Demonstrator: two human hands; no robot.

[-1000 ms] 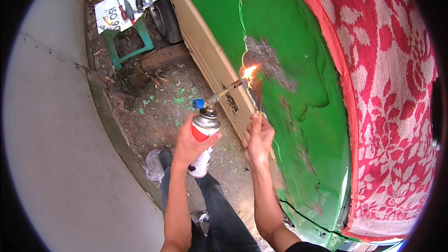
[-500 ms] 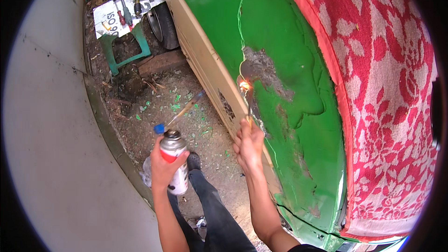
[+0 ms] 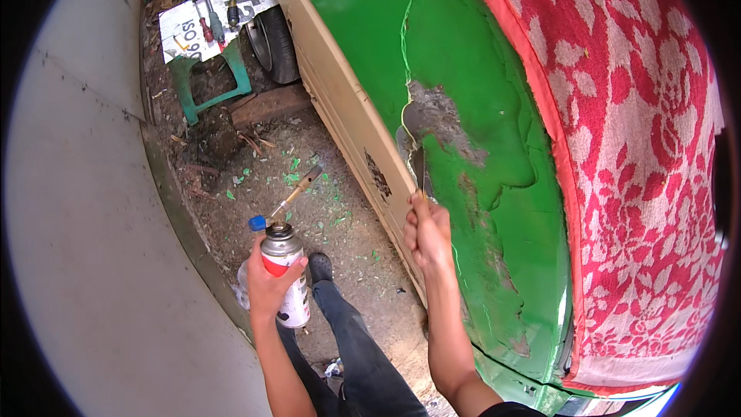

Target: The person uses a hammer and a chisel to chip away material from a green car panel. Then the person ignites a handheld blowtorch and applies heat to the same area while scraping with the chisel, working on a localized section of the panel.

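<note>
In my left hand (image 3: 265, 286) is a white and red gas canister (image 3: 295, 310), with the fingers wrapped round it. A torch burner (image 3: 296, 193) with a blue knob (image 3: 258, 222) is fitted on top; its metal tube points toward the beige lower side of the car. My right hand (image 3: 429, 235) grips the handle of a scraper (image 3: 420, 168). Its blade rests at the lifted edge of paint on the green car panel (image 3: 363, 31), beside a bare grey patch (image 3: 451, 123). The blade's tip is hard to make out against the bare metal.
A red and white floral towel (image 3: 633, 185) covers the car's right part. At the far left, a green stool (image 3: 231, 96) carries a white plate (image 3: 179, 25) with screwdrivers (image 3: 214, 23), beside a wheel (image 3: 276, 46). Green paint flakes (image 3: 293, 164) litter the ground. A pale curved surface (image 3: 77, 185) borders the left.
The orange glow at the scraper blade has gone. The torch tube has swung back left, away from the panel. My right hand and the scraper sit slightly lower and farther right in view.
</note>
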